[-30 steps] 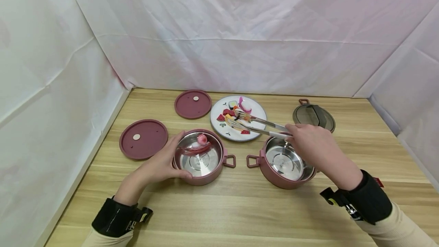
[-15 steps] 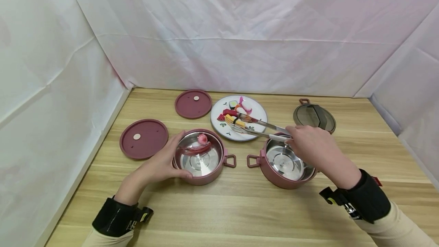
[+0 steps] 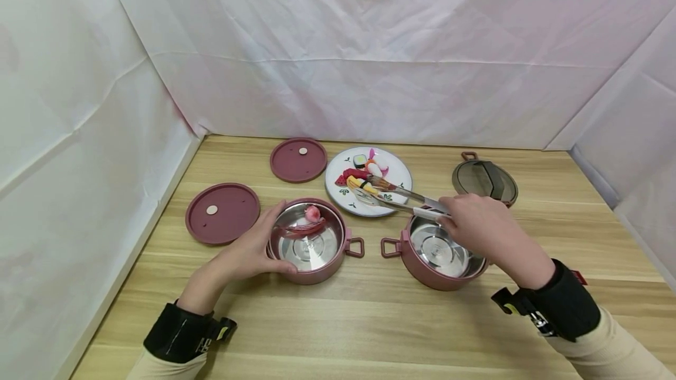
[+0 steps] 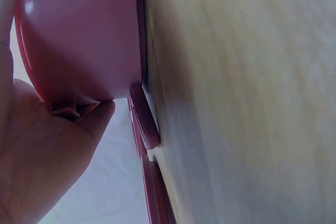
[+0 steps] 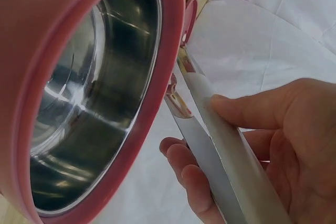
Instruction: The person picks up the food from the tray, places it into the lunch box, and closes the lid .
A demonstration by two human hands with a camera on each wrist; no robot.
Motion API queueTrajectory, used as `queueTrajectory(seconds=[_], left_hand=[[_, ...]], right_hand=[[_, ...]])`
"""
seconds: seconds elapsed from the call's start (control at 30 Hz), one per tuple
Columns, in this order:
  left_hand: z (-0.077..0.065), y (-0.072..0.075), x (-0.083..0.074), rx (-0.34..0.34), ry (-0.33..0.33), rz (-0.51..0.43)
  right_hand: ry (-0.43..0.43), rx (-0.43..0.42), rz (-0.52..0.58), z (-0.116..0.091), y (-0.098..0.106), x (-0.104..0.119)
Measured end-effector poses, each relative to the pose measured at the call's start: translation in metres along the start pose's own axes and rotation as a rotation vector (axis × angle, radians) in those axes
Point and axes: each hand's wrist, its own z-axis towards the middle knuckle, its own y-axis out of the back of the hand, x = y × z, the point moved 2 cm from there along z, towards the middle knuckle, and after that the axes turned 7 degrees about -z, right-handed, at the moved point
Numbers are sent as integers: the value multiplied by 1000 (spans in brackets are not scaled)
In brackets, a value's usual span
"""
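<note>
My left hand (image 3: 250, 251) holds the side of a dusky-pink pot (image 3: 315, 276), thumb near its front and fingers round the far side. Inside that pot lie a round pink toy food piece (image 3: 312, 213) and a long red one (image 3: 307, 228). In my right hand (image 3: 472, 221) is a pair of metal tongs (image 3: 412, 194), gripped by pale handles above a second pink pot (image 3: 430, 277) with a bare steel inside. The tong tips are over the white plate (image 3: 364, 210), on either side of a yellow toy piece with a dark band (image 3: 355, 183).
Also on the plate are a red piece (image 3: 356, 173), a sushi roll (image 3: 360, 160) and several others. Two maroon lids (image 3: 298, 160) lie left of the plate and left pot. A dark glass lid (image 3: 467, 180) lies back right. White cloth walls (image 3: 369, 98) bound the table.
The tong tips have shifted slightly toward the plate's near side, and the yellow piece now shows between them. My left hand and both pots stay in place.
</note>
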Motion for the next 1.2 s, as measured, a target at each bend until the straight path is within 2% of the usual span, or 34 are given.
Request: queueTrajectory(seconds=[0.3,0.5,0.73,0.97,1.2], left_hand=[[0,0,0,1,-2,1],[1,0,-1,3,-6,6],[1,0,0,1,-5,15],[1,-1,1,-7,-26,28],[1,-1,1,-4,0,15]], right_hand=[[21,-115,-46,-5,-2,2],[20,-151,-72,-7,-3,1],[32,-172,-57,-10,-2,0],[44,-230,-35,-13,4,2],[96,-297,-1,-19,12,12]])
